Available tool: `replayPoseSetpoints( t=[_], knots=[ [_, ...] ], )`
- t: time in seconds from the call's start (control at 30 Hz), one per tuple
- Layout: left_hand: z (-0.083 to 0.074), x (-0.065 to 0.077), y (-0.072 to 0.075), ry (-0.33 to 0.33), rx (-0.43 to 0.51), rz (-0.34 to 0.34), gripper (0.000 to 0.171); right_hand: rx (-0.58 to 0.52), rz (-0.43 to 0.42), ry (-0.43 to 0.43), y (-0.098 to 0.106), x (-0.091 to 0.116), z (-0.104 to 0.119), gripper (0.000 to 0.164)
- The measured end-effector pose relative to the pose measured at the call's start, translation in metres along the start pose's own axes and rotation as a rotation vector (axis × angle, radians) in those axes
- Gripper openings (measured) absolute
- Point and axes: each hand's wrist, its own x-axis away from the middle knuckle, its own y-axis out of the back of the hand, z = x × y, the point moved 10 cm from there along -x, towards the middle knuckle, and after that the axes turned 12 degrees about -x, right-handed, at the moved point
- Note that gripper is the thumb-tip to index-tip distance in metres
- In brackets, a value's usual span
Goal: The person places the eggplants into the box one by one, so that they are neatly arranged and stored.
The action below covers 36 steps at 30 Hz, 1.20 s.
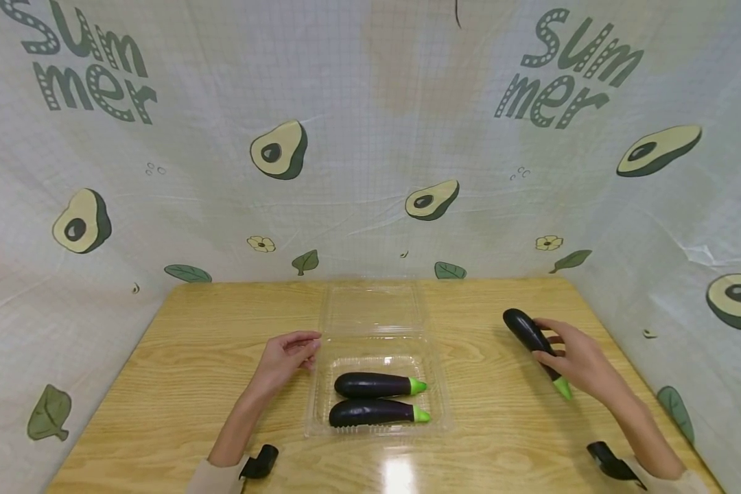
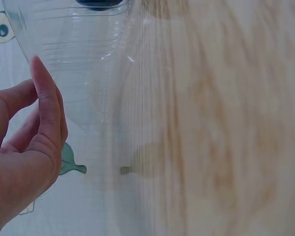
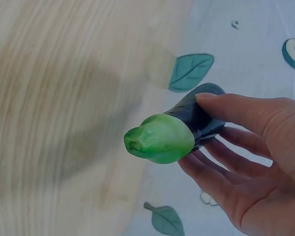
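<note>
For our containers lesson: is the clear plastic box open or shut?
Open: its lid lies back, away from the base, leaving two eggplants uncovered.

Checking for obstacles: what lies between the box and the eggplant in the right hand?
Only bare tabletop between box and held eggplant, in the head view.

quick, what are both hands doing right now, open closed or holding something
Left hand: at the clear box's left edge; whether it's pinching can't be told.
Right hand: closed, holding an eggplant.
</note>
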Motion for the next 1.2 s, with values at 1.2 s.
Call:
replayPoseSetpoints(
  t=[1.2],
  knots=[
    [-0.001,-0.001,0.0,-0.004,-0.004,0.009,0.033,-0.144,0.15,0.217,-0.041,-0.035,0.105,0.056]
  ],
)
